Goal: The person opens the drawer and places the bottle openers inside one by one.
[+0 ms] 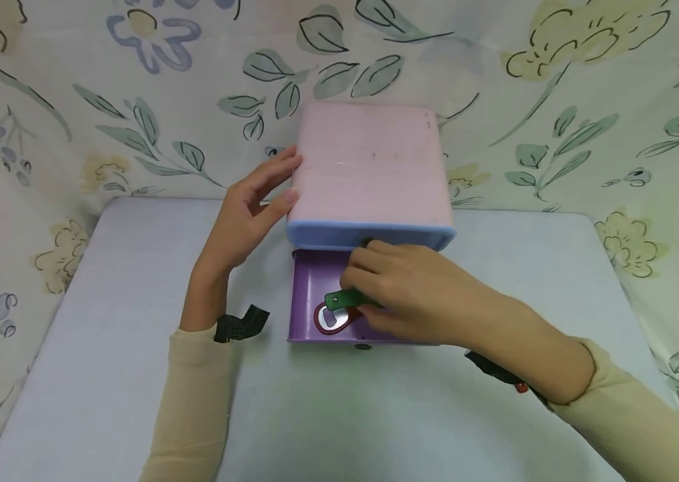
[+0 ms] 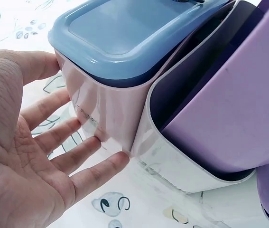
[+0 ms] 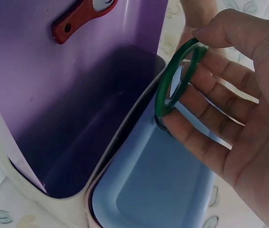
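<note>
A small drawer cabinet with a pink top [image 1: 369, 167] and a blue upper drawer front [image 1: 321, 235] stands on the table. Its lower purple drawer [image 1: 303, 294] is pulled out. My left hand [image 1: 252, 207] rests its thumb and fingertips against the cabinet's left side, fingers spread. Over the purple drawer, my right hand [image 1: 414, 284] pinches a green bottle opener [image 3: 163, 95] between thumb and fingers. Inside that drawer lies a red bottle opener [image 3: 75, 21], partly covered by the right hand in the head view.
A dark knob [image 1: 363, 347] sits on the front of the purple drawer. The white table [image 1: 134, 288] extends around the cabinet, and a flower-print cloth [image 1: 183, 107] hangs right behind it. Black straps [image 1: 243, 325] are on both wrists.
</note>
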Demonstrator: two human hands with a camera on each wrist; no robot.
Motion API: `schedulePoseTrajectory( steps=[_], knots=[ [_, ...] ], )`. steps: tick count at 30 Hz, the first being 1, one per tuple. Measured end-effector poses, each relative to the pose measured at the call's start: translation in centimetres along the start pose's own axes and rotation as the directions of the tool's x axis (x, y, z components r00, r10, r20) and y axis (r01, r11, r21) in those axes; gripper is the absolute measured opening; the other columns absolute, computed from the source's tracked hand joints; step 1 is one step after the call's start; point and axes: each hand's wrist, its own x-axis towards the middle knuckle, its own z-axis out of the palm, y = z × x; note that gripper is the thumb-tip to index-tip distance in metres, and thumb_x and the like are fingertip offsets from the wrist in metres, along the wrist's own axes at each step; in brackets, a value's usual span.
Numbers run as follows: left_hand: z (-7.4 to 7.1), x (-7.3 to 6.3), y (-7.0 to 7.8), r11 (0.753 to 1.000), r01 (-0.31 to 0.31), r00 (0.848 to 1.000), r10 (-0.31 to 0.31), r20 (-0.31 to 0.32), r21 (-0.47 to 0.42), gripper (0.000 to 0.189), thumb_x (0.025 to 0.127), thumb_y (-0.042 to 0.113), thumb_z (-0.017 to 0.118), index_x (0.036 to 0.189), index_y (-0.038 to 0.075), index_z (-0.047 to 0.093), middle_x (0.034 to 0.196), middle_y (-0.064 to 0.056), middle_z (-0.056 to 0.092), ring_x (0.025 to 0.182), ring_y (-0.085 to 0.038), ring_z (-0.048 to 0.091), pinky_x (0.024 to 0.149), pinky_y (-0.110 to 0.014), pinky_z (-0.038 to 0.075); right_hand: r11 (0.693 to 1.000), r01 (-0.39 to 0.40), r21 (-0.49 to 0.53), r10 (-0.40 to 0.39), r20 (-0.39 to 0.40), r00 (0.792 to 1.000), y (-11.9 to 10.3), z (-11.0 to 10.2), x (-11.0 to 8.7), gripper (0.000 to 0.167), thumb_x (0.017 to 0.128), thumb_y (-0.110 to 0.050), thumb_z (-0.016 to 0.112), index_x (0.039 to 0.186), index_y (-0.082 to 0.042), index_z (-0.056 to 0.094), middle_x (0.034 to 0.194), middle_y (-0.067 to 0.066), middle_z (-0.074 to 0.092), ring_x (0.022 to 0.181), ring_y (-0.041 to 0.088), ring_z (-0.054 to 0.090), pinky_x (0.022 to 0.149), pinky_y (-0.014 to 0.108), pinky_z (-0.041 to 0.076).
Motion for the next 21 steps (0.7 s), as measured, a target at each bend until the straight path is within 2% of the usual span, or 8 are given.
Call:
schedulePoseTrajectory(
  steps=[11,21],
  knots=[
    [-0.06,0.03,-0.16,1.0,-0.003,1.0,0.003,0.002,-0.006,0.05,0.104,0.014,0.064,0.153,0.01,0.057,0.169,0.001,0.043,0.154,-0.024,0.047,0.104,-0.021,0.057,0.998,0.005,-0.065,-0.005,0.006,1.0,-0.13,0.94,0.59,0.017,0.087,-0.017,0.08,0.096,-0.016,0.065,0.091,-0.007,0.06,0.081,0.014,0.052,0.069,0.026,0.048],
    [-0.16,-0.02,-0.15,1.0,0.002,1.0,-0.002,-0.001,0.024,0.05,0.104,0.015,0.064,0.153,0.012,0.057,0.169,0.003,0.044,0.154,-0.022,0.047,0.107,-0.022,0.055,0.997,-0.037,-0.07,0.039,0.028,0.999,-0.12,0.68,-0.28,0.023,0.082,-0.018,0.085,0.09,-0.016,0.063,0.089,-0.007,0.058,0.079,0.012,0.052,0.068,0.027,0.047]
  ],
)
